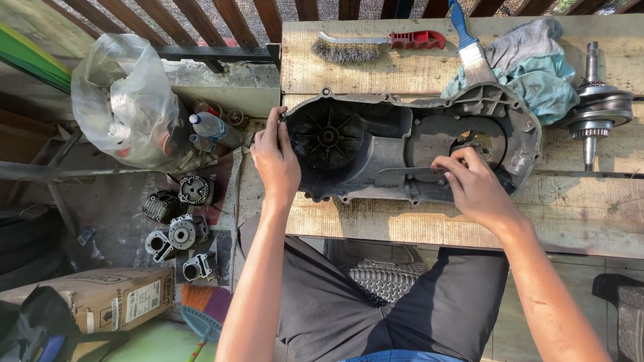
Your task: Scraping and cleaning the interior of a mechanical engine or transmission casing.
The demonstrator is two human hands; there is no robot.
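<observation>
An engine case (409,144), dark and greasy, lies open side up on the wooden table (429,221), its long axis running left to right. The left hand (275,157) closes its grip on the case's left rim, fingers curled over the edge beside the finned round chamber. The right hand (473,184) rests over the right half, its grip pinched shut on a thin flat blade (406,170) that lies inside the case, pointing left toward the middle. So the blade runs along the case's long axis, its tip between the two hands, and the right hand is the nearer one to the round opening at the right end. On the far side of the table lie a wire brush (376,45), a paintbrush (469,43) and rags (537,64); a crankshaft (594,110) sits at the right.
</observation>
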